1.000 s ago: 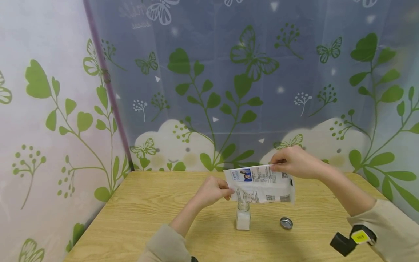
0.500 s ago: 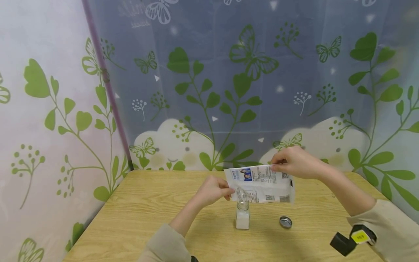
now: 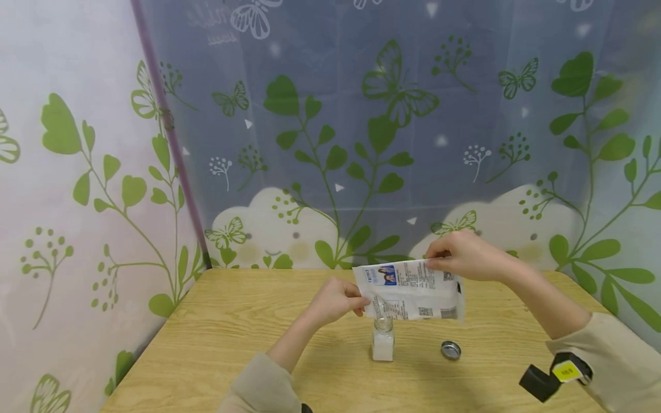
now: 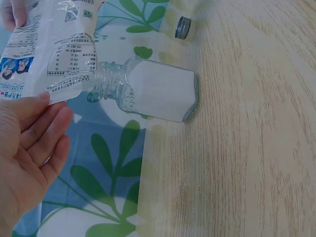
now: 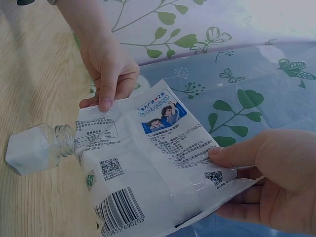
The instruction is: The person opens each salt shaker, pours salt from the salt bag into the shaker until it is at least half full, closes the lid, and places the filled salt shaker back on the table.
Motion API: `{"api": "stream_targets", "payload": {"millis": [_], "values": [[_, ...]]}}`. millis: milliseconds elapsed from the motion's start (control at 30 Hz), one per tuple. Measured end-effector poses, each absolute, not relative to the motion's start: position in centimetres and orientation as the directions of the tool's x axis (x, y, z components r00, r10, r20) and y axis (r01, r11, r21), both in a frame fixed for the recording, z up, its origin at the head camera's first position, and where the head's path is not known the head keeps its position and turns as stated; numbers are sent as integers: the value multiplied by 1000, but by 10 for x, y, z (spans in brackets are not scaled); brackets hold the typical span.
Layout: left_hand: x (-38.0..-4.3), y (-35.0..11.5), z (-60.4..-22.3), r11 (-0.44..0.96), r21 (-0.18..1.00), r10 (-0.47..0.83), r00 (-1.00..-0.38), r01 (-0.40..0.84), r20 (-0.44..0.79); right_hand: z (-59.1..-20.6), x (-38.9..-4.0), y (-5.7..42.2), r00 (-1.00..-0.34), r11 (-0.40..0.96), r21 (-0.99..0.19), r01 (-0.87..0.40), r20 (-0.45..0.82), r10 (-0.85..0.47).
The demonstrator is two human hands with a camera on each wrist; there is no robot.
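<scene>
A white printed plastic pouch [image 3: 413,292] is held tilted over a small glass jar [image 3: 383,343], its lower left corner at the jar's mouth. White powder or fine grains [image 4: 160,89] fill much of the jar, which stands upright on the table. My left hand [image 3: 334,301] pinches the pouch's left edge between thumb and fingers, close above the jar. With my right hand [image 3: 467,256] I grip the pouch's upper right edge, thumb on the printed face [image 5: 165,143]. Whether powder is flowing is hard to tell.
To the right of the jar a round metal lid [image 3: 451,350] lies on the wooden table [image 3: 232,344]. A patterned curtain [image 3: 320,143] with leaves and butterflies hangs behind and along the sides. A black device [image 3: 555,376] with a yellow label sits on the right sleeve.
</scene>
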State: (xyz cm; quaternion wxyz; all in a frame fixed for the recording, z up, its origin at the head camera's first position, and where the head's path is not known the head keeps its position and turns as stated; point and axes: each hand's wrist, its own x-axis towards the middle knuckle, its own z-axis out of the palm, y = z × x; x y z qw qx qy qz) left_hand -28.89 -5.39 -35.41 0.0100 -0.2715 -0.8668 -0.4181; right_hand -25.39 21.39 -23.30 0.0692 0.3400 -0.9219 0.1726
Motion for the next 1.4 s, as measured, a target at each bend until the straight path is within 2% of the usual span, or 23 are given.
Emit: {"api": "stream_targets", "payload": {"millis": [1400], "values": [[-289, -57, -355, 502, 723, 452, -856, 476, 250, -228, -253, 208, -739, 692, -259, -674, 251, -625]]}}
